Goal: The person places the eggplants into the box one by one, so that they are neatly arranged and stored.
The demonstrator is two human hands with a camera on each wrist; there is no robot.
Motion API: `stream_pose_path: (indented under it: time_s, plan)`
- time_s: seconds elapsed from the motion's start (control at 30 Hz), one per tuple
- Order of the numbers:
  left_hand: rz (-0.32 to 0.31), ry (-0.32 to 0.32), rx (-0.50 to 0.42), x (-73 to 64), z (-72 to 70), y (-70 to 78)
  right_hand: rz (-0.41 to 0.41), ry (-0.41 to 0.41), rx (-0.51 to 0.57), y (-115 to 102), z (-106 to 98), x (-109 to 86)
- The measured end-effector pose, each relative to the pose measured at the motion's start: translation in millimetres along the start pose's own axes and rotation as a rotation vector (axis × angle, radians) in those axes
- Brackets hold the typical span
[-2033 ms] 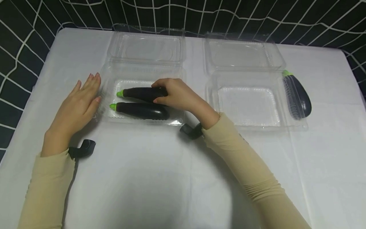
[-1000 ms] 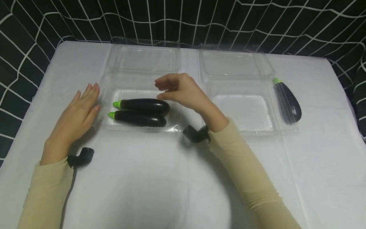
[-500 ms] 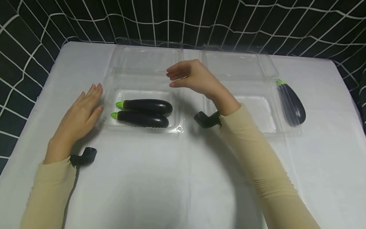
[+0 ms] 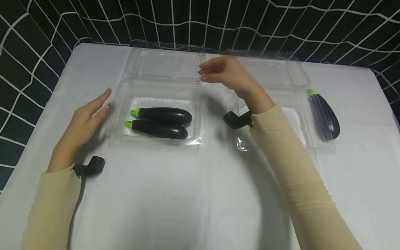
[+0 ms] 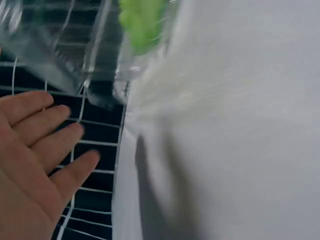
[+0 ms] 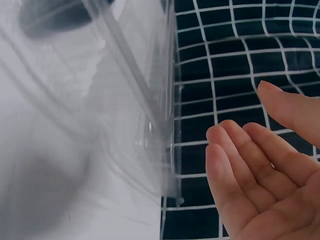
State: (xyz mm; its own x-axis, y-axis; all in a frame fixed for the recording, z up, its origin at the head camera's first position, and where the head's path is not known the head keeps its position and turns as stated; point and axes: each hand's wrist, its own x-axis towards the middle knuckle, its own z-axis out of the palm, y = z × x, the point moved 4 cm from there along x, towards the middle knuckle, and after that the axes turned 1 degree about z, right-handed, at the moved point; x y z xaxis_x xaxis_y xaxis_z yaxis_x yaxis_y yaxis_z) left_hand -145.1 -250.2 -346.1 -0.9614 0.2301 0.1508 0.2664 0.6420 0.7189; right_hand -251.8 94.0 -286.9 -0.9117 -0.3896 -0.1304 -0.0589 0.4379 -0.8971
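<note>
Two dark eggplants with green stems lie side by side in the left clear plastic clamshell box (image 4: 200, 133): a far eggplant (image 4: 165, 114) and a near eggplant (image 4: 159, 130). Just off that box's left edge is my left hand (image 4: 82, 123), fingers extended and nothing held; its palm and spread fingers show in the left wrist view. My right hand (image 4: 229, 74) hovers between the two boxes' raised lids, fingers slightly bent, holding nothing. Beneath the right forearm sits a second clear clamshell box (image 4: 293, 119) with no eggplant inside.
A third eggplant (image 4: 326, 118) lies at the second box's right side, partly seen through its plastic. The lids of both boxes lean back at the table's far edge. Behind the white-covered table (image 4: 162, 194) hangs dark cloth with a white grid (image 4: 212, 24).
My right hand let go of the far eggplant, which settled against the near one, then rose rightward and away from me. Just now my left hand turned and lifted slightly at the box's edge.
</note>
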Motion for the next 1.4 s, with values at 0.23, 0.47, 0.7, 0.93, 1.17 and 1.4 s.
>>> stream_pose_path:
  time_s: [0.23, 0.47, 0.7, 0.93, 1.17, 1.4]
  plan:
    - [-0.235, -0.047, -0.361, 41.3, -21.7, -18.4, 0.087, 0.032, 0.074, 8.5, -12.6, 12.7]
    - [-0.372, -0.162, -0.551, 86.2, -27.3, -30.6, 0.18, 0.056, 0.137, 14.9, -19.6, 24.0]
    - [-0.49, -0.183, -0.645, 118.4, -22.1, -35.2, 0.301, 0.087, 0.16, 21.3, -19.6, 33.3]
    - [-0.53, -0.219, -0.537, 138.1, -14.1, -31.0, 0.398, 0.1, 0.187, 27.6, -16.9, 37.4]
    - [-0.511, -0.16, -0.563, 142.0, -9.0, -28.3, 0.424, 0.116, 0.249, 31.3, -11.7, 41.5]
    - [-0.545, -0.118, -0.557, 141.4, -9.4, -30.8, 0.422, 0.169, 0.286, 34.7, -11.0, 45.6]
